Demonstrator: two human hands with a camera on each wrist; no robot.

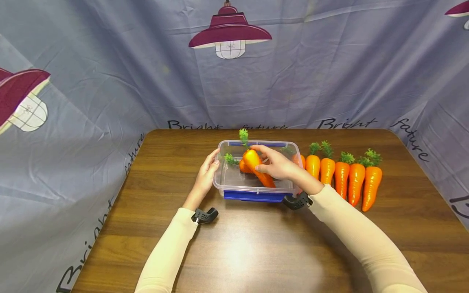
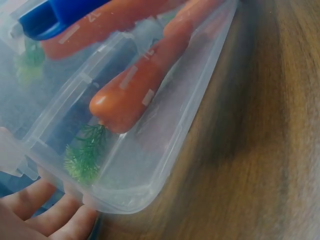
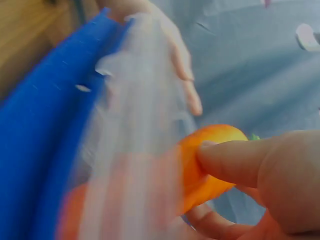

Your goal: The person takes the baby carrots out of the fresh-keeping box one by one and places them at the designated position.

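A clear plastic container with blue side clips stands on the table. My right hand pinches an orange carrot with a leafy green top, thumb on one side and fingers on the other. This carrot slants over the container's opening, its tip low and to the right. Beneath it another carrot lies inside the container, seen through the wall in the left wrist view; in the head view the held one partly covers it. Against the container's left end rests my left hand, its fingers extended along the outer wall.
Several carrots stand in a row right of the container, green tops away from me; my right forearm hides parts of some. The brown wooden table ends at a grey curtain. A dark wrist camera sits on each wrist.
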